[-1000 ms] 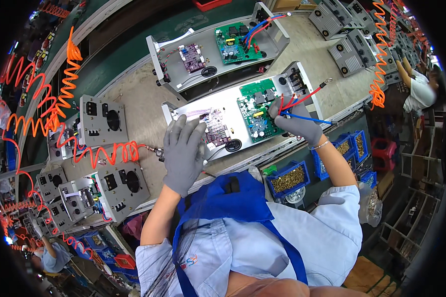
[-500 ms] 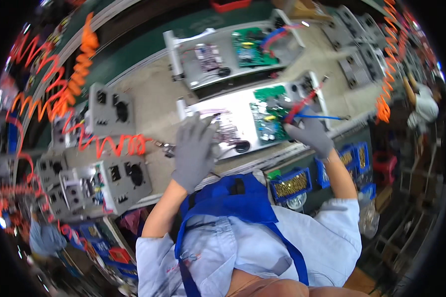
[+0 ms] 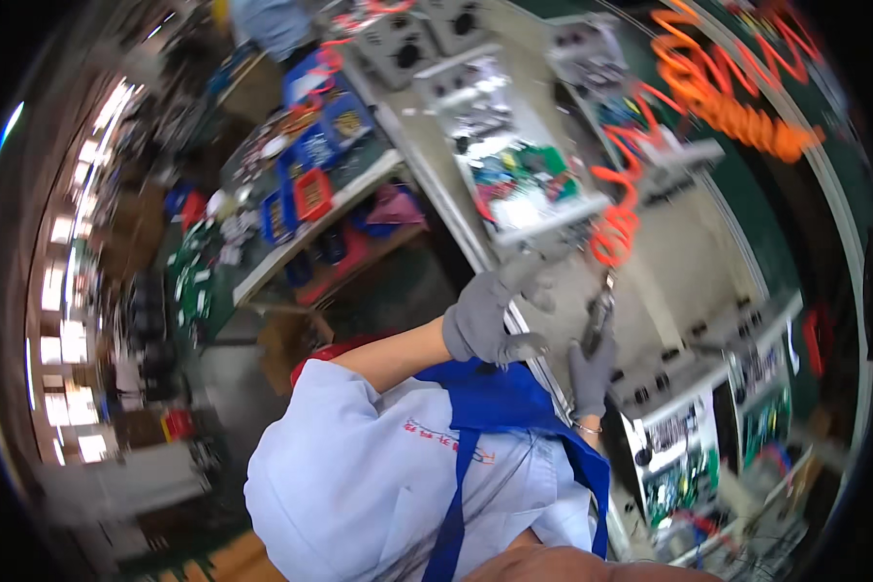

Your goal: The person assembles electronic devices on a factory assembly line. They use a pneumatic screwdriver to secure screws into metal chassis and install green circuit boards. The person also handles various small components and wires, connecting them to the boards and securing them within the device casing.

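Note:
Both my hands wear grey gloves. My left hand (image 3: 490,320) is over the bench's near edge, fingers apart and holding nothing. Just right of it, my right hand (image 3: 592,373) closes round a dark and metal air tool (image 3: 601,315). A coiled orange hose (image 3: 613,233) runs up from that tool. Beyond my left hand, on the bench, sits a pale metal chassis (image 3: 533,228) with green circuit boards (image 3: 538,170) and coloured wires. Motion blur hides the tool's exact kind and the finer parts.
To the right stand further chassis (image 3: 674,427) with boards, wires and dark-knobbed panels. More orange coils (image 3: 737,116) hang at the upper right. At left, a side bench carries blue bins (image 3: 315,145) and a red bin (image 3: 312,194). A person in light blue (image 3: 267,24) is at the top.
My view has swung left along the bench. My hands have left the chassis with the red and blue wires. My right hand has taken hold of the air tool.

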Tool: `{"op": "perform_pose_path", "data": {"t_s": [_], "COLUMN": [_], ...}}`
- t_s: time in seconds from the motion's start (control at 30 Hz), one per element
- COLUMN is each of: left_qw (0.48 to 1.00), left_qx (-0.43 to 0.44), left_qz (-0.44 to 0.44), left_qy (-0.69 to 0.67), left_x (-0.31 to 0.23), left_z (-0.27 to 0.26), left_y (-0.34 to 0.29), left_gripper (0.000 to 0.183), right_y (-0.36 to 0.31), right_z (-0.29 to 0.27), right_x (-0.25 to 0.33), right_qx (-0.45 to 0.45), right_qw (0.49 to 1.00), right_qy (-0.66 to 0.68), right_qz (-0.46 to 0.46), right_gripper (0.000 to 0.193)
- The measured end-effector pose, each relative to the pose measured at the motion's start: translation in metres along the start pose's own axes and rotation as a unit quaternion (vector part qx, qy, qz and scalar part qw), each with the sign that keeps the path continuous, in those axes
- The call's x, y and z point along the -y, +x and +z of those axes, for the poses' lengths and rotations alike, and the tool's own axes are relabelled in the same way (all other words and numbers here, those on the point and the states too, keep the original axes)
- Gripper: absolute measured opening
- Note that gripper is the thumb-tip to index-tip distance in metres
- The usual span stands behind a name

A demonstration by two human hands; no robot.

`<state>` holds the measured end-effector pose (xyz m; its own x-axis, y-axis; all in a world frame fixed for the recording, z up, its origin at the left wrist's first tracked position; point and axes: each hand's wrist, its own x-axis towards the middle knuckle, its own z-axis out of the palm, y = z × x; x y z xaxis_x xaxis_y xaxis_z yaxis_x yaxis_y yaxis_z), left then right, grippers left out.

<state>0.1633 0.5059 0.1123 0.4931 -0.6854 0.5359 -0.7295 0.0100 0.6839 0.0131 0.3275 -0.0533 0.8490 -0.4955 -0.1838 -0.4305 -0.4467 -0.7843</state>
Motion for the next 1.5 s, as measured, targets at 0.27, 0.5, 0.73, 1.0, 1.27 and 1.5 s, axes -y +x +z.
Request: {"op": "perform_pose_path", "data": {"t_s": [0.27, 0.5, 0.73, 1.0, 1.27, 1.5], "left_qw": [0.917, 0.697, 0.656, 0.697, 0.703, 0.669], "left_qx": [-0.184, -0.317, -0.030, -0.018, -0.350, -0.581], "left_qz": [-0.224, -0.448, -0.626, -0.571, -0.580, -0.319], "left_qy": [0.274, 0.462, 0.420, 0.433, 0.215, -0.335], "left_x": [0.128, 0.295, 0.307, 0.310, 0.309, 0.330], "left_z": [-0.155, -0.347, -0.454, -0.465, -0.475, -0.485], "left_y": [-0.106, -0.324, -0.365, -0.391, -0.383, -0.407], "left_gripper": [0.045, 0.037, 0.037, 0.027, 0.020, 0.014], "right_y": [0.084, 0.103, 0.117, 0.124, 0.112, 0.059], "right_z": [0.057, 0.079, 0.086, 0.095, 0.076, 0.032], "right_x": [-0.017, 0.020, -0.044, -0.055, -0.088, 0.033], "right_qx": [-0.059, -0.089, -0.077, -0.127, -0.217, -0.317], "right_qw": [0.935, 0.896, 0.935, 0.954, 0.963, 0.892], "right_qy": [-0.311, -0.335, -0.247, -0.149, 0.121, 0.299], "right_qz": [0.162, 0.277, 0.241, 0.226, 0.100, 0.120], "right_gripper": [0.071, 0.053, 0.057, 0.058, 0.059, 0.031]}}
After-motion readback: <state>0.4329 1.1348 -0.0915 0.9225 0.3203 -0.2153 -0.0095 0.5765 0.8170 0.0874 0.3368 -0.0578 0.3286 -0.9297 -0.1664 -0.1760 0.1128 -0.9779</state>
